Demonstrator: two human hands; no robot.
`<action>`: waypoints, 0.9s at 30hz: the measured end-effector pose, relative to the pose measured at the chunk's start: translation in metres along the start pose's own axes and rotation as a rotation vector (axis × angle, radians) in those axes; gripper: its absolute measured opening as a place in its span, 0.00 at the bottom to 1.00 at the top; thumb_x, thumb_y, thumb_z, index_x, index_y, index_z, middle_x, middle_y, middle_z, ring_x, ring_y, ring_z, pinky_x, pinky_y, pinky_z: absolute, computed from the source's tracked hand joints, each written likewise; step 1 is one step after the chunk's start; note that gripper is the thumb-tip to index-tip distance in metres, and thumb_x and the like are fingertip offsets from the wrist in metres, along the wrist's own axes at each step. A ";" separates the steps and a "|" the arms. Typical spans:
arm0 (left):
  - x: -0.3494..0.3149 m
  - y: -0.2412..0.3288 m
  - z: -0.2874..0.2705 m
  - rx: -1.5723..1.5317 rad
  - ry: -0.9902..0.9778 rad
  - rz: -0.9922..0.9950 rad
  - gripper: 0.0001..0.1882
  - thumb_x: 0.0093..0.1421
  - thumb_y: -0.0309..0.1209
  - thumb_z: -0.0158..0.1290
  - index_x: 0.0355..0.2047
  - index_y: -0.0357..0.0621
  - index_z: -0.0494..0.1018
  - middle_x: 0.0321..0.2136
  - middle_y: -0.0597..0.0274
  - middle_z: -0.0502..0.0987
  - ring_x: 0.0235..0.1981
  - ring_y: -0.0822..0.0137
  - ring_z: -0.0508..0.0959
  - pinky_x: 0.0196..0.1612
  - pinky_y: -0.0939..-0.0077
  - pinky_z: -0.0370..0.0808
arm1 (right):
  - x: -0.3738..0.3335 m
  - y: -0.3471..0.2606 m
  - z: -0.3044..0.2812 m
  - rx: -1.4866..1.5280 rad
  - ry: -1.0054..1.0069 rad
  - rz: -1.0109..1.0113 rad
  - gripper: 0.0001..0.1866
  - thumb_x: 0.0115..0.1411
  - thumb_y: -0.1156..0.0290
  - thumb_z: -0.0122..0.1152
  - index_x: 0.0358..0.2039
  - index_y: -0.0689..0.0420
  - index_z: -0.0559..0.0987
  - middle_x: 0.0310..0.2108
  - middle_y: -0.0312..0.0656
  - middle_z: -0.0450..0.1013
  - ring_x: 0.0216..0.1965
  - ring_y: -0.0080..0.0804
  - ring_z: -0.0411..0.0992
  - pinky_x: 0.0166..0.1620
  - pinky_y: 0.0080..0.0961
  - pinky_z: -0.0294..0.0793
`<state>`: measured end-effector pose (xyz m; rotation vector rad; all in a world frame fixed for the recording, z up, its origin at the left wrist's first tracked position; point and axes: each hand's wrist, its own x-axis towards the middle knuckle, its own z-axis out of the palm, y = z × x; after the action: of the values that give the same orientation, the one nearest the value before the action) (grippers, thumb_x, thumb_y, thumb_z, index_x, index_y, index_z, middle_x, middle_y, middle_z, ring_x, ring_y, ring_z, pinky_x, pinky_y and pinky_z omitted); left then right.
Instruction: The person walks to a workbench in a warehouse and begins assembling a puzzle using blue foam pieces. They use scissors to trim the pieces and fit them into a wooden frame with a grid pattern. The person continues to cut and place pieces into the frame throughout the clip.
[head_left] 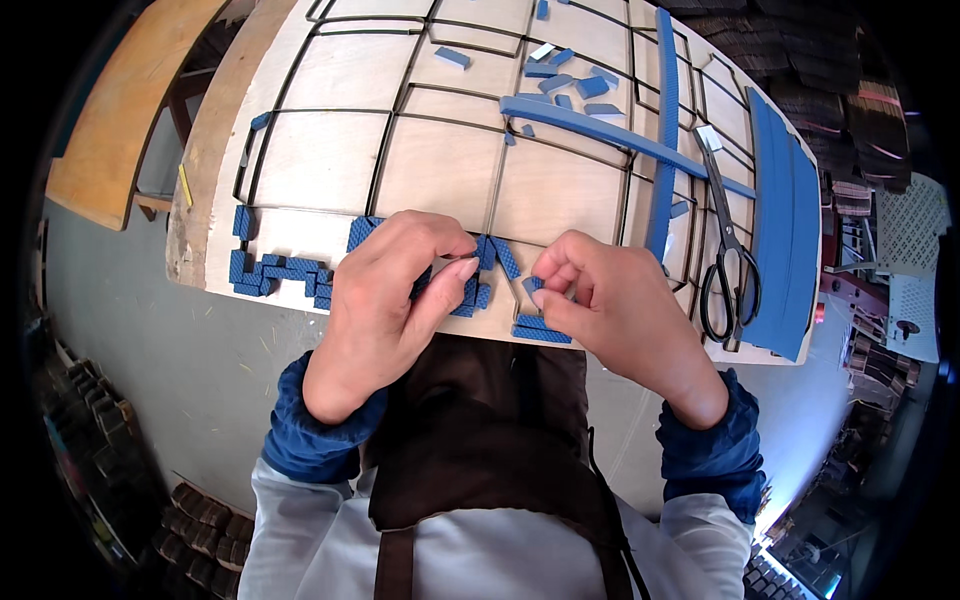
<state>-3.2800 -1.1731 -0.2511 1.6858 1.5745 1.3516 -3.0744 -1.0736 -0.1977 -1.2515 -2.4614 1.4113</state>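
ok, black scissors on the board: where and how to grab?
Probably by the handle loops, with the right hand coming from the near side. The scissors lie with loops toward the person and blades pointing away, and that hand is the nearer one. The right loop overlaps the blue sheet in view.

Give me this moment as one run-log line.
left hand: over blue blocks | right hand: pinching small blue piece | scissors: lying on board, right of hands

Small blue foam piece (532, 287), tilted, at fingertips of right hand (622, 305), partly covered. Bumpy blue foam blocks (470, 298), close together, under and beside left hand (385, 295), partly hidden.
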 end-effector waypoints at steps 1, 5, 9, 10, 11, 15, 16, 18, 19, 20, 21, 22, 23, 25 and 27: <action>0.000 -0.001 -0.001 0.000 -0.001 0.016 0.08 0.58 0.20 0.61 0.38 0.35 0.76 0.35 0.52 0.79 0.36 0.53 0.80 0.40 0.68 0.77 | 0.001 -0.002 0.002 -0.001 -0.014 0.014 0.10 0.57 0.75 0.67 0.39 0.63 0.79 0.25 0.39 0.78 0.21 0.21 0.71 0.28 0.20 0.71; 0.001 -0.003 -0.002 -0.018 0.001 0.046 0.06 0.59 0.19 0.60 0.38 0.35 0.76 0.36 0.53 0.80 0.37 0.57 0.80 0.40 0.70 0.77 | 0.002 -0.004 0.008 0.013 0.031 0.056 0.08 0.60 0.75 0.68 0.37 0.63 0.80 0.25 0.37 0.79 0.23 0.15 0.71 0.27 0.17 0.70; 0.000 -0.005 -0.003 -0.032 0.005 0.062 0.07 0.59 0.18 0.59 0.38 0.35 0.76 0.36 0.54 0.80 0.37 0.58 0.81 0.40 0.72 0.77 | 0.003 -0.006 0.010 -0.003 0.019 0.066 0.08 0.60 0.74 0.68 0.37 0.63 0.80 0.25 0.37 0.78 0.22 0.15 0.70 0.27 0.16 0.70; 0.000 -0.006 -0.003 -0.032 0.007 0.063 0.07 0.59 0.18 0.59 0.37 0.35 0.76 0.36 0.54 0.80 0.37 0.58 0.81 0.40 0.72 0.77 | 0.003 -0.007 0.010 -0.015 0.018 0.067 0.08 0.60 0.74 0.68 0.37 0.63 0.80 0.25 0.37 0.78 0.22 0.15 0.70 0.27 0.16 0.70; 0.000 -0.007 -0.003 -0.032 0.009 0.065 0.07 0.59 0.18 0.59 0.37 0.35 0.76 0.36 0.54 0.80 0.37 0.58 0.81 0.40 0.71 0.77 | 0.004 -0.008 0.011 -0.026 0.017 0.068 0.08 0.60 0.74 0.68 0.37 0.63 0.80 0.25 0.37 0.79 0.22 0.15 0.70 0.27 0.16 0.70; 0.000 -0.007 -0.003 -0.029 0.009 0.062 0.06 0.59 0.19 0.60 0.37 0.36 0.76 0.36 0.54 0.81 0.37 0.57 0.81 0.41 0.71 0.77 | 0.001 -0.008 0.014 -0.049 0.048 0.034 0.08 0.60 0.74 0.68 0.37 0.64 0.80 0.25 0.38 0.78 0.22 0.17 0.71 0.27 0.18 0.71; 0.001 -0.007 -0.003 -0.024 0.009 0.068 0.07 0.59 0.19 0.60 0.37 0.36 0.76 0.36 0.54 0.81 0.37 0.57 0.81 0.41 0.71 0.77 | 0.000 -0.008 0.016 -0.060 0.055 0.019 0.08 0.60 0.74 0.68 0.37 0.64 0.79 0.25 0.38 0.78 0.22 0.17 0.71 0.27 0.18 0.71; 0.001 -0.007 -0.003 -0.013 0.009 0.079 0.07 0.59 0.19 0.60 0.37 0.36 0.76 0.36 0.54 0.81 0.37 0.57 0.81 0.41 0.70 0.77 | -0.002 -0.008 0.017 -0.067 0.058 0.012 0.08 0.60 0.74 0.67 0.36 0.64 0.79 0.25 0.42 0.79 0.25 0.26 0.74 0.30 0.23 0.74; 0.001 -0.007 -0.003 -0.012 0.008 0.078 0.07 0.59 0.20 0.60 0.37 0.36 0.76 0.36 0.54 0.81 0.37 0.57 0.81 0.41 0.70 0.77 | -0.002 -0.010 0.016 -0.063 0.052 0.020 0.07 0.60 0.74 0.66 0.36 0.63 0.79 0.26 0.45 0.79 0.27 0.35 0.78 0.32 0.28 0.76; 0.001 -0.007 -0.003 -0.011 0.006 0.076 0.06 0.59 0.20 0.60 0.37 0.35 0.76 0.36 0.53 0.81 0.37 0.57 0.81 0.41 0.70 0.77 | -0.003 -0.011 0.015 -0.058 0.046 0.028 0.07 0.60 0.74 0.65 0.36 0.63 0.78 0.27 0.49 0.80 0.30 0.44 0.81 0.34 0.32 0.79; 0.002 -0.007 -0.003 -0.010 0.004 0.074 0.06 0.59 0.20 0.60 0.37 0.35 0.76 0.36 0.53 0.81 0.37 0.57 0.81 0.41 0.70 0.77 | -0.002 -0.012 0.014 -0.063 0.040 0.028 0.07 0.60 0.74 0.65 0.36 0.63 0.78 0.27 0.49 0.80 0.30 0.44 0.81 0.34 0.32 0.79; 0.001 -0.007 -0.003 -0.002 0.002 0.072 0.06 0.59 0.20 0.60 0.37 0.35 0.76 0.36 0.53 0.81 0.37 0.57 0.81 0.41 0.70 0.77 | -0.002 -0.012 0.013 -0.067 0.032 0.030 0.07 0.60 0.74 0.65 0.36 0.63 0.78 0.27 0.49 0.80 0.30 0.44 0.81 0.34 0.32 0.79; 0.001 -0.007 -0.003 0.007 -0.001 0.070 0.06 0.59 0.20 0.59 0.37 0.35 0.76 0.36 0.53 0.81 0.37 0.57 0.81 0.41 0.71 0.77 | -0.001 -0.011 0.012 -0.070 0.025 0.032 0.07 0.60 0.74 0.65 0.36 0.64 0.78 0.27 0.49 0.80 0.30 0.44 0.81 0.34 0.32 0.79; 0.001 -0.007 -0.003 0.016 -0.007 0.064 0.06 0.60 0.20 0.59 0.37 0.35 0.76 0.36 0.53 0.81 0.37 0.58 0.81 0.41 0.71 0.77 | 0.002 -0.008 0.010 -0.056 0.006 0.024 0.07 0.60 0.74 0.64 0.35 0.64 0.78 0.27 0.49 0.80 0.29 0.44 0.81 0.34 0.33 0.79; 0.002 -0.006 -0.003 0.017 -0.013 0.058 0.06 0.60 0.20 0.59 0.37 0.35 0.76 0.36 0.53 0.80 0.37 0.58 0.81 0.41 0.71 0.77 | 0.002 -0.006 0.009 -0.047 -0.007 0.016 0.07 0.60 0.75 0.65 0.36 0.64 0.79 0.26 0.45 0.79 0.27 0.36 0.78 0.33 0.28 0.76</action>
<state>-3.2857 -1.1705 -0.2547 1.7588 1.5452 1.3565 -3.0832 -1.0799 -0.1995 -1.2805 -2.5083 1.3720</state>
